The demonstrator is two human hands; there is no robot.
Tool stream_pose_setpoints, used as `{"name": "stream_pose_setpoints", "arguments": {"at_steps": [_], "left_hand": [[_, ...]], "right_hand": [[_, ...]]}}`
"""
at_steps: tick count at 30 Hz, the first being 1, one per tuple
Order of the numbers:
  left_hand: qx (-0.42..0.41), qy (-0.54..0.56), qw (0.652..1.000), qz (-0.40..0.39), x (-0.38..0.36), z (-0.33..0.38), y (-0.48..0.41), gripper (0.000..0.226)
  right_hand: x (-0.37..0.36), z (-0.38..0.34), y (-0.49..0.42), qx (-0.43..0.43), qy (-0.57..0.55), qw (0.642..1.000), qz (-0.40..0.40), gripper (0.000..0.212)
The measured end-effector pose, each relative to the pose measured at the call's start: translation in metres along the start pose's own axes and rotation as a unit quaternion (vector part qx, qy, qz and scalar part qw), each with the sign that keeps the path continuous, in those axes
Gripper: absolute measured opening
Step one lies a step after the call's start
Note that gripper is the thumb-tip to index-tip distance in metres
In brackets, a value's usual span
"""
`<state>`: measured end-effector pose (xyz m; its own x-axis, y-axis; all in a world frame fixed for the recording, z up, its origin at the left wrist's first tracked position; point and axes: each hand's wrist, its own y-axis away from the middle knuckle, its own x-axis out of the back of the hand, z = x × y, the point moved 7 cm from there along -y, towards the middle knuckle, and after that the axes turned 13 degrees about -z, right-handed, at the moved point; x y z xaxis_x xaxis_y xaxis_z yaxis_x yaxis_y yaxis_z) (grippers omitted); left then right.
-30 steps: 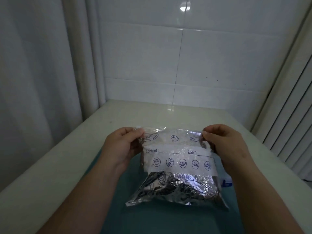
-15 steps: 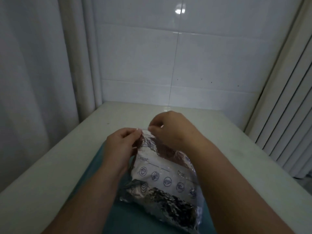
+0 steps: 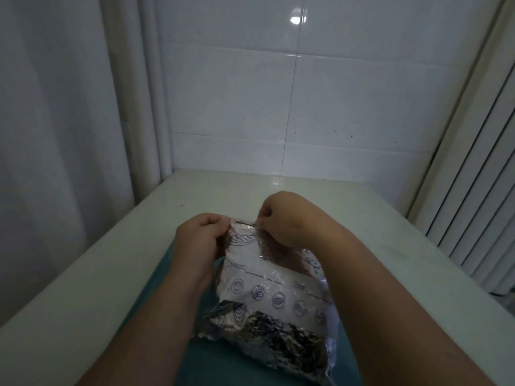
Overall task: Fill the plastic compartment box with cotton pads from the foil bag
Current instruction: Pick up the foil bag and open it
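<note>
I am finding the foil bag's (image 3: pixel 274 296) contents hidden behind its crinkled foil. My right forearm (image 3: pixel 370 288) is covering the bag's right side, blocking the label's second word. The teal mat (image 3: pixel 223 366) under the bag is running off the bottom edge. I am seeing no legible print beyond "Content:".

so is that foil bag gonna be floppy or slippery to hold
Probably floppy: the foil bag sags and crinkles below where the left hand and right hand pinch its top edge. Its glossy film looks slick, so a pinch grip suits it. It seems light for its size.
</note>
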<state>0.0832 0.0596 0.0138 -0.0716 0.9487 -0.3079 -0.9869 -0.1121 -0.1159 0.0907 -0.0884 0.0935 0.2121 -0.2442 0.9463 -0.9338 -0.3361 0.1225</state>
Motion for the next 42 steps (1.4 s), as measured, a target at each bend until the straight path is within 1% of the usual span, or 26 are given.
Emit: {"name": "stream_pose_setpoints", "arguments": {"at_steps": [5, 7, 9, 11, 15, 18, 21, 22, 23, 24, 25, 26, 27, 28, 29, 30, 31, 33, 35, 38, 42], "left_hand": [[-0.007, 0.067, 0.997, 0.022, 0.010, 0.008, -0.002, 0.018], [-0.007, 0.093, 0.995, 0.021, 0.012, 0.012, -0.002, 0.016], [-0.001, 0.110, 0.994, 0.016, 0.014, 0.014, -0.001, 0.018], [0.016, 0.123, 0.992, 0.005, 0.014, 0.014, -0.001, 0.020], [0.055, 0.133, 0.989, -0.014, 0.016, 0.013, -0.001, 0.019], [0.070, 0.151, 0.986, -0.020, 0.019, 0.014, 0.000, 0.016], [0.070, 0.159, 0.985, -0.022, 0.017, 0.016, 0.004, 0.018], [0.068, 0.159, 0.985, -0.019, 0.017, 0.017, 0.005, 0.021], [0.065, 0.157, 0.985, -0.016, 0.017, 0.019, 0.007, 0.024], [0.060, 0.154, 0.986, -0.013, 0.019, 0.020, 0.007, 0.029], [0.057, 0.152, 0.987, -0.010, 0.021, 0.021, 0.008, 0.037], [0.057, 0.157, 0.986, -0.006, 0.024, 0.022, 0.007, 0.045], [0.056, 0.165, 0.985, -0.003, 0.026, 0.022, 0.007, 0.051], [0.055, 0.172, 0.984, 0.000, 0.028, 0.023, 0.007, 0.050], [0.057, 0.173, 0.983, 0.002, 0.029, 0.023, 0.007, 0.043], [0.060, 0.175, 0.983, 0.003, 0.030, 0.023, 0.007, 0.033], [0.062, 0.175, 0.983, 0.007, 0.030, 0.023, 0.008, 0.025], [0.055, 0.172, 0.983, 0.008, 0.033, 0.023, 0.007, 0.024], [0.051, 0.180, 0.982, 0.004, 0.033, 0.022, 0.007, 0.030], [0.045, 0.181, 0.982, 0.025, 0.037, 0.023, 0.010, 0.025], [0.036, 0.199, 0.978, 0.056, 0.042, 0.024, 0.011, 0.037]], "right_hand": [[0.008, 0.033, 0.026, -0.018, -0.042, 0.999, 0.006, 0.021], [0.009, 0.046, 0.032, -0.015, -0.059, 0.998, 0.022, 0.015], [0.009, 0.059, 0.036, -0.005, -0.103, 0.994, 0.048, 0.010], [0.006, 0.073, 0.040, 0.010, -0.178, 0.981, 0.070, 0.009], [-0.003, 0.097, 0.049, 0.030, -0.311, 0.943, 0.112, 0.013], [-0.008, 0.111, 0.053, 0.037, -0.412, 0.901, 0.134, 0.021], [-0.019, 0.112, 0.047, 0.037, -0.505, 0.855, 0.108, 0.024], [-0.024, 0.109, 0.044, 0.039, -0.549, 0.831, 0.086, 0.026], [-0.029, 0.106, 0.042, 0.038, -0.594, 0.801, 0.063, 0.031], [-0.032, 0.106, 0.041, 0.033, -0.625, 0.778, 0.049, 0.038], [-0.033, 0.109, 0.041, 0.021, -0.626, 0.778, 0.051, 0.042], [-0.031, 0.113, 0.042, 0.002, -0.580, 0.812, 0.065, 0.043], [-0.030, 0.119, 0.042, -0.022, -0.498, 0.863, 0.081, 0.039], [-0.028, 0.123, 0.043, -0.047, -0.394, 0.913, 0.097, 0.032], [-0.026, 0.124, 0.042, -0.066, -0.285, 0.950, 0.112, 0.022], [-0.027, 0.122, 0.040, -0.077, -0.197, 0.971, 0.114, 0.013], [-0.031, 0.120, 0.038, -0.087, -0.134, 0.982, 0.103, 0.014], [-0.039, 0.115, 0.032, -0.102, -0.071, 0.991, 0.057, 0.028], [-0.043, 0.112, 0.028, -0.127, -0.049, 0.991, 0.012, 0.028], [-0.042, 0.112, 0.026, -0.161, -0.028, 0.986, -0.040, 0.024], [-0.040, 0.119, 0.027, -0.182, -0.033, 0.982, -0.045, 0.022]]}}
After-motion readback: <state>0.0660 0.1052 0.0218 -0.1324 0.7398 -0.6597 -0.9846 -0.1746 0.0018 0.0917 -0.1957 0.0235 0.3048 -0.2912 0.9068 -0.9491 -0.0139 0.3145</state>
